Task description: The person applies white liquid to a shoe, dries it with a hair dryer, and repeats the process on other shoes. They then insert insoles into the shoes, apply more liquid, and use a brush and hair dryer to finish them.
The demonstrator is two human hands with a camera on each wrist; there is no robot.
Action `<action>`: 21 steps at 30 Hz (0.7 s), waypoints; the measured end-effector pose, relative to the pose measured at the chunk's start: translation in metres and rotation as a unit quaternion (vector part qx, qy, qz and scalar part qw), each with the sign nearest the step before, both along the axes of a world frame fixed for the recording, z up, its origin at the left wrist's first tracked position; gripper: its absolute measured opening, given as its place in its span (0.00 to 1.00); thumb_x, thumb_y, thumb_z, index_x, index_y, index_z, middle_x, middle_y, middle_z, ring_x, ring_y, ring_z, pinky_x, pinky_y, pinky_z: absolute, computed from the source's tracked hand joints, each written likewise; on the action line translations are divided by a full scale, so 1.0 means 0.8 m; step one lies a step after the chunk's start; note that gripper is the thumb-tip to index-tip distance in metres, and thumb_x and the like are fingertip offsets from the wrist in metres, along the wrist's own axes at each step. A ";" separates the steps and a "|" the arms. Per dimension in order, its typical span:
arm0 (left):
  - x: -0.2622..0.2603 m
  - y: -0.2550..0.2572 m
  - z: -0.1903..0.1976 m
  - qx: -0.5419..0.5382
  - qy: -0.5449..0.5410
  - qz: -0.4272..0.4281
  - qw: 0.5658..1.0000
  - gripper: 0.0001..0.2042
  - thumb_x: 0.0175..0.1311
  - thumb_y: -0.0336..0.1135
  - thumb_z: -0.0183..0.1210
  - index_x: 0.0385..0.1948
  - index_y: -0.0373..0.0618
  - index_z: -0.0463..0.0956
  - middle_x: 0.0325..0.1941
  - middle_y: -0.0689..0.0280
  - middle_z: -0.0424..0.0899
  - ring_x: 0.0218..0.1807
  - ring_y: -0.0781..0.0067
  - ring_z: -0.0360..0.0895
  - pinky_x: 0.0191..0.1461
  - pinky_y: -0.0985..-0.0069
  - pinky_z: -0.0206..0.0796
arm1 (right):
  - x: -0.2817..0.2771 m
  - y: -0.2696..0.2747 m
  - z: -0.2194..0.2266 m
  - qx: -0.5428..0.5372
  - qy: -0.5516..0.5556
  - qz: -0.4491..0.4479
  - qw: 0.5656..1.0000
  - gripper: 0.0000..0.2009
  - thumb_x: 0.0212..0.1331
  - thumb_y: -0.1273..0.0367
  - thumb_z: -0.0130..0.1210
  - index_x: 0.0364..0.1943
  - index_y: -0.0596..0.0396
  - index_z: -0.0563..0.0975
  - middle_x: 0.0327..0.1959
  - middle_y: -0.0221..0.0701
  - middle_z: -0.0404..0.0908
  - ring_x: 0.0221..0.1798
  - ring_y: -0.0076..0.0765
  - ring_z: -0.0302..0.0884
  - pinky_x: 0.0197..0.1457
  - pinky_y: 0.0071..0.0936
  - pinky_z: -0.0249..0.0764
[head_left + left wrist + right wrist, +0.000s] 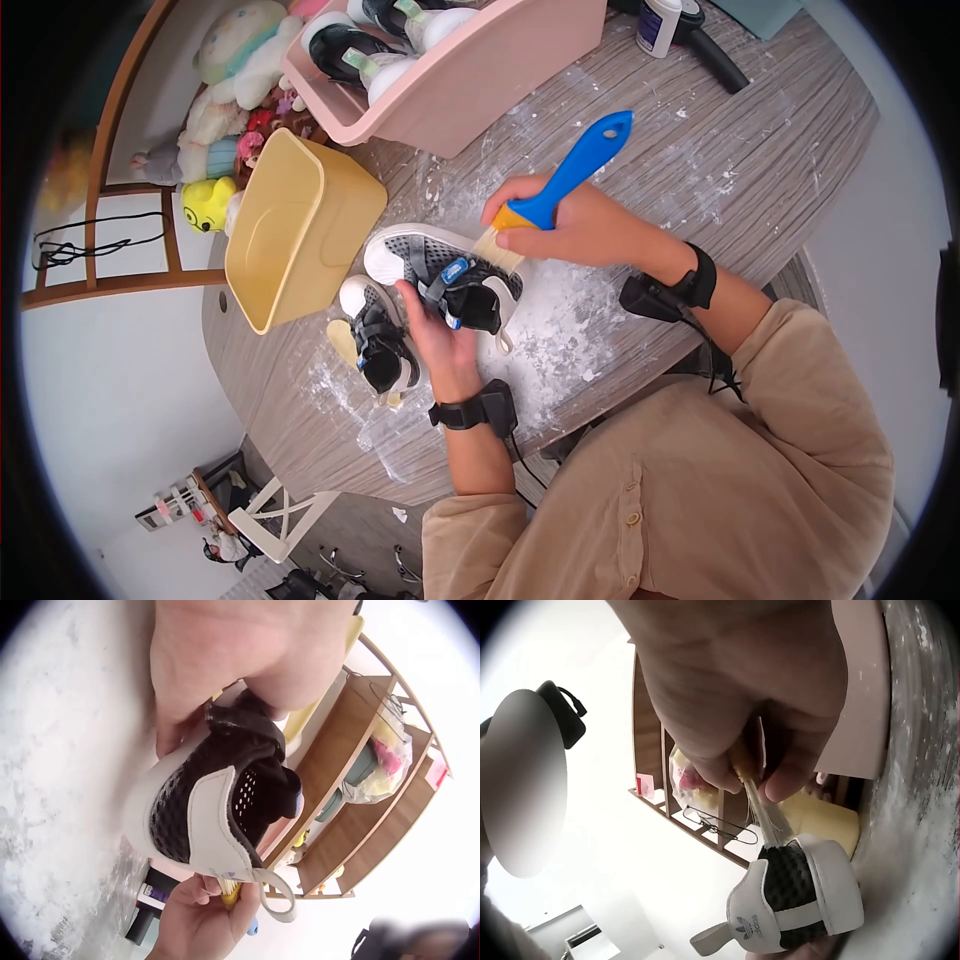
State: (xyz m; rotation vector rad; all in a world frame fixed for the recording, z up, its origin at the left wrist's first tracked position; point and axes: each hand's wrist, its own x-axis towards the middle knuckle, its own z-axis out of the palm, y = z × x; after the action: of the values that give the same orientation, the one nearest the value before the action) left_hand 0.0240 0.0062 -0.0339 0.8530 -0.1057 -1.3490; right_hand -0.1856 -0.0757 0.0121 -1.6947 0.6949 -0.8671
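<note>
A black and white shoe is gripped by the left hand, tilted above the powder-marked table. In the left wrist view, that hand holds the shoe by its front part. The right hand pinches a blue-handled brush low down near its yellow collar. Its pale bristles touch the side of the shoe. In the right wrist view, the bristles meet the black mesh of the shoe, below the right hand. A second similar shoe stands beside the held one.
Left of the shoes stands a yellow bin. Behind it, a pink bin holds more shoes. A white bottle and a black-handled tool lie toward the back right. White powder marks the wood-grain table. Soft toys fill a shelf.
</note>
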 end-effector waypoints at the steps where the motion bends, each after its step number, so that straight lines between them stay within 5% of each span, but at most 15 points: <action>1: 0.001 0.000 0.001 -0.002 0.010 -0.005 1.000 0.22 0.69 0.52 0.47 0.51 0.42 0.71 0.45 0.60 0.80 0.43 0.67 0.79 0.47 0.71 0.74 | 0.000 0.001 0.002 0.032 0.006 0.016 0.999 0.10 0.55 0.67 0.58 0.40 0.52 0.77 0.24 0.22 0.71 0.25 0.17 0.69 0.27 0.18 0.64; 6: 0.004 -0.001 -0.002 -0.003 -0.003 0.010 1.000 0.22 0.69 0.52 0.47 0.51 0.42 0.71 0.44 0.61 0.81 0.42 0.68 0.79 0.46 0.71 0.74 | -0.006 0.001 0.003 0.094 0.069 0.091 0.989 0.10 0.54 0.68 0.58 0.39 0.53 0.77 0.24 0.23 0.71 0.25 0.18 0.70 0.28 0.20 0.65; 12: 0.004 0.000 -0.005 -0.012 0.005 -0.018 1.000 0.22 0.68 0.51 0.48 0.50 0.42 0.71 0.44 0.61 0.81 0.43 0.66 0.80 0.47 0.70 0.74 | -0.010 -0.004 0.014 0.182 0.012 0.020 0.983 0.11 0.52 0.67 0.57 0.39 0.54 0.78 0.20 0.24 0.71 0.21 0.20 0.71 0.25 0.20 0.66; 21: 0.011 0.001 -0.007 -0.004 0.007 -0.020 1.000 0.21 0.68 0.50 0.49 0.50 0.41 0.72 0.43 0.61 0.82 0.42 0.65 0.80 0.47 0.69 0.75 | -0.010 -0.002 0.010 0.118 0.106 0.114 0.981 0.09 0.54 0.69 0.58 0.39 0.52 0.77 0.25 0.23 0.72 0.24 0.18 0.70 0.27 0.17 0.66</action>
State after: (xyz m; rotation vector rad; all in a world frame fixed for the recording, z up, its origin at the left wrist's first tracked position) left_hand 0.0325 0.0071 -0.0393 0.8377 -0.1174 -1.3920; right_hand -0.1937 -0.0772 0.0200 -1.6254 0.6997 -0.4292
